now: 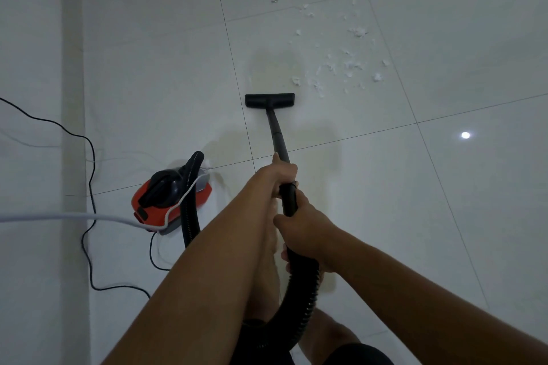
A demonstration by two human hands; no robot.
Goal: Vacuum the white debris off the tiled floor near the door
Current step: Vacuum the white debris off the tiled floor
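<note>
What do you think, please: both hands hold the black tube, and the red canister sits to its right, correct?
No: the head view shows the red canister left of the black tube; left hand and right hand do hold it.

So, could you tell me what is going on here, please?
A person is vacuuming the tiled floor. The left hand grips the black wand and the right hand grips the hose end just behind it. The floor nozzle rests on the tile just short of the white debris, which lies scattered ahead and to its right. The red vacuum body stands at the left.
</note>
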